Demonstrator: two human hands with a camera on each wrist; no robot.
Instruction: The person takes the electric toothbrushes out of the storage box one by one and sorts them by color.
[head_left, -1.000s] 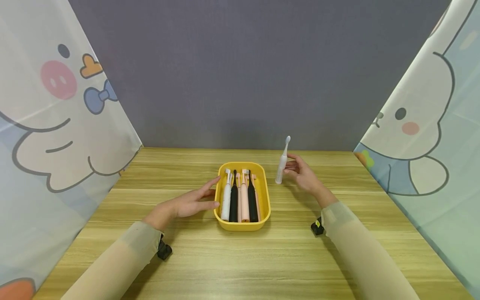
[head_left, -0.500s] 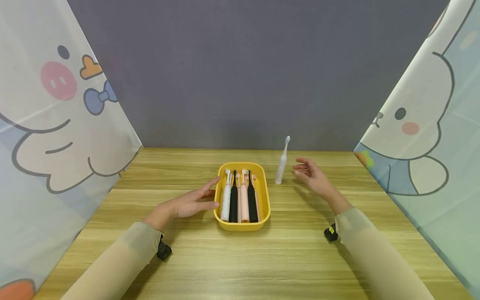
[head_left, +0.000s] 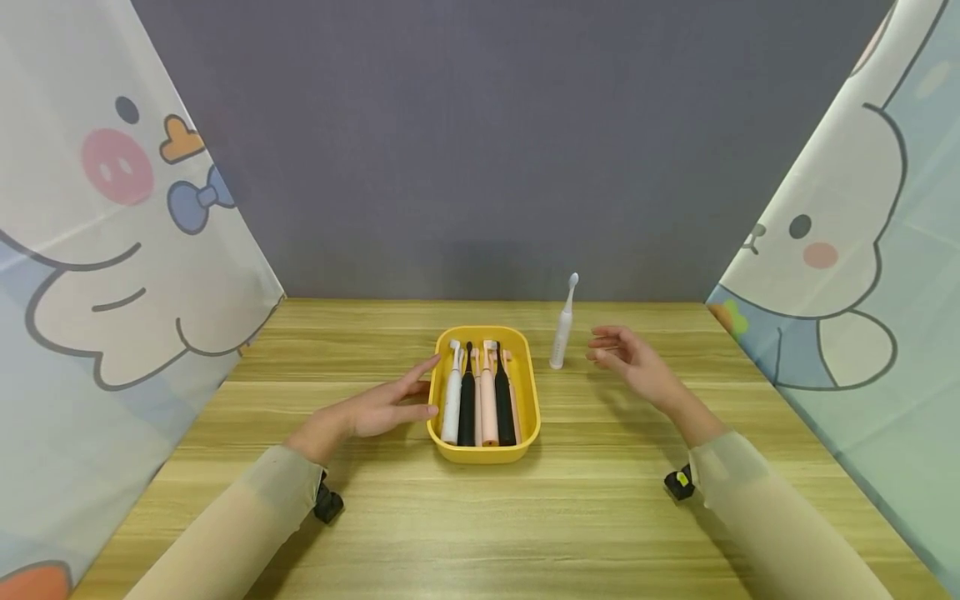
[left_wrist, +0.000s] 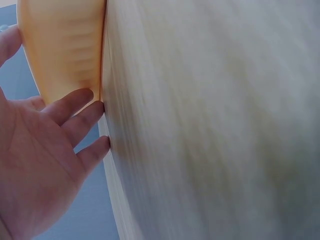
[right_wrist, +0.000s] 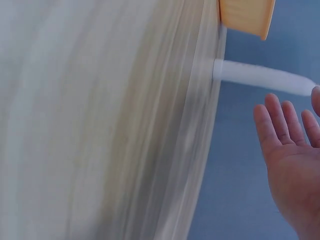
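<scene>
A white electric toothbrush stands upright on the table, to the right of a yellow basket. My right hand is held apart from it, farther right, with fingers relaxed and nothing in them. In the right wrist view the white toothbrush rises beyond my fingertips. Against the basket's left side rests my left hand, fingers spread and thumb at the rim; the left wrist view has its fingertips on the basket wall. White, black and pink toothbrushes lie side by side in the basket, heads toward the back.
The wooden table ends at a grey back panel. Cartoon-printed cloths stand along the left side and the right side. A black wrist camera sits under each sleeve.
My right hand has let go of the white toothbrush and drawn back to the right and toward me. The toothbrush stays standing, and my left hand keeps its place on the basket.
</scene>
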